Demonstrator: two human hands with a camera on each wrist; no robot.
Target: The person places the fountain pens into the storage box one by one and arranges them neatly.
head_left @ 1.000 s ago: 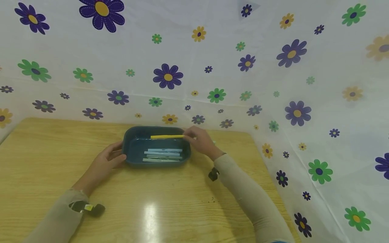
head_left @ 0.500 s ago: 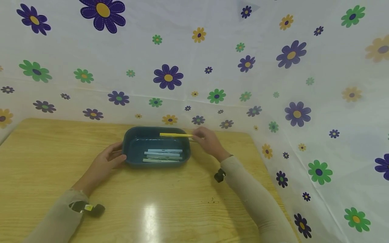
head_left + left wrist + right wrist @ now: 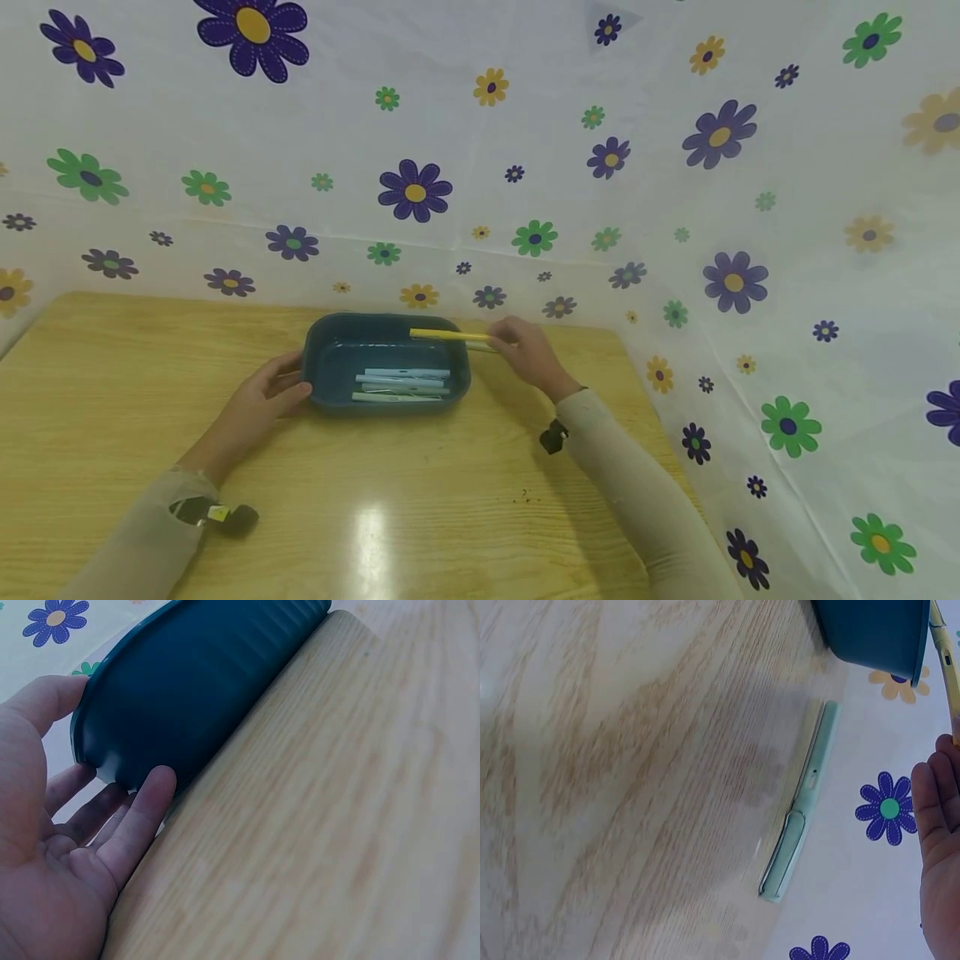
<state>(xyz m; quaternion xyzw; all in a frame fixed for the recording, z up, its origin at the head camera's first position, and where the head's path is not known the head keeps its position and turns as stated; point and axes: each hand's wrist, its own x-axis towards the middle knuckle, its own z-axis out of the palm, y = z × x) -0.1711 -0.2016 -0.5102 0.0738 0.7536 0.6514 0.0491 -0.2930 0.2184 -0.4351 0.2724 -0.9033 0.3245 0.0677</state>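
Note:
A dark blue plastic bin stands at the back of the table, with several pale blue and pale green pens lying side by side in it. Around the bin's left end, my left hand rests its spread fingers and thumb against the outer wall; the left wrist view shows this touch. My right hand pinches one end of a yellow pen, whose other end reaches over the bin's back right rim. On the table below my right hand lies a mint green pen with a wire clip, mostly hidden in the head view.
The wooden table extends in front of the bin and to both sides. White cloth with printed flowers hangs behind it and along the right. Small dark specks mark the tabletop at right.
My right hand has moved to the right with the yellow pen, drawing it partly off the bin. More of the pen under the hand shows. The left hand and bin have stayed put.

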